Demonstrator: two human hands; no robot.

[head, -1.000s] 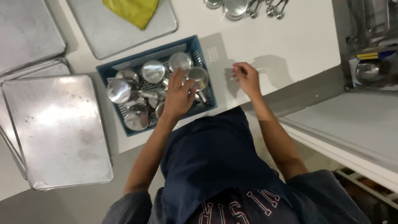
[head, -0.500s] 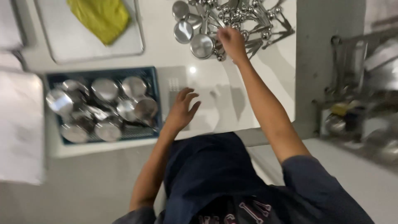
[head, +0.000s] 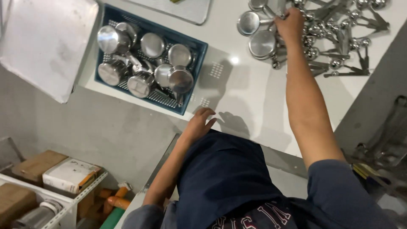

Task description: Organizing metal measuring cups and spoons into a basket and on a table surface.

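Note:
My right hand [head: 291, 23] reaches far across the white counter [head: 246, 93] into a pile of shiny metal measuring cups and scoops [head: 322, 38], its fingers closed around one handle beside a round cup [head: 263, 43]. My left hand [head: 199, 125] rests open near the counter's front edge, fingers spread, holding nothing. Just left of it stands a blue plastic basket [head: 193, 91] filled with several round metal cups [head: 146, 61].
A flat metal baking tray [head: 46, 40] lies left of the basket, another tray [head: 178, 10] behind it. Below the counter, a shelf holds cardboard boxes [head: 70, 174] and a jar. A metal rack [head: 381, 144] sits at the right.
The view has swung left and down. My left hand left the basket and came back to the counter edge. My right hand stretched out to the pile of metal cups and closed on one.

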